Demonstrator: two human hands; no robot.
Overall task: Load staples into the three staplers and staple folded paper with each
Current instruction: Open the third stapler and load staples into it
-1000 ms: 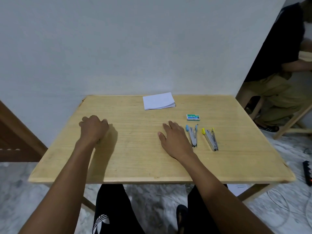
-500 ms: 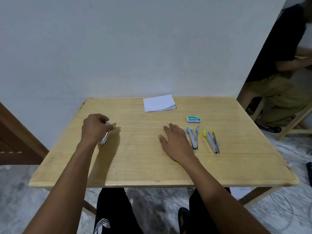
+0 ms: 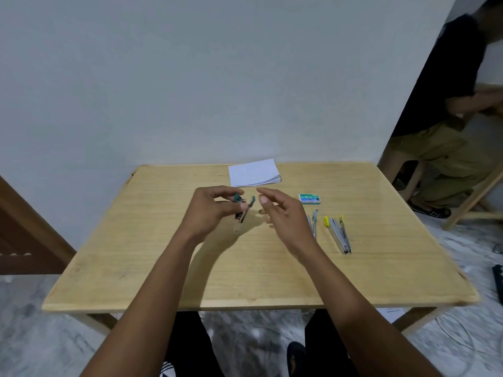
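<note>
My left hand (image 3: pixel 209 210) grips a small green-tipped stapler (image 3: pixel 243 210) above the middle of the wooden table (image 3: pixel 168 268); the stapler looks hinged open. My right hand (image 3: pixel 283 213) hovers just right of it, fingers spread, holding nothing. A blue-tipped stapler (image 3: pixel 313 223) lies partly behind my right hand. A yellow-tipped stapler (image 3: pixel 338 234) lies flat to its right. The green staple box (image 3: pixel 309 198) sits behind them. A stack of folded white paper (image 3: pixel 254 173) rests at the table's far edge.
A white wall stands right behind the table. A seated person (image 3: pixel 449 126) is at the right on a stool, beside a wooden frame (image 3: pixel 473 197). Cables and a black power strip (image 3: pixel 498 284) lie on the marble floor at the right.
My left hand picked the green-tipped stapler up from the table's left side and brought it to the centre. My right hand lifted off the table and moved toward it.
</note>
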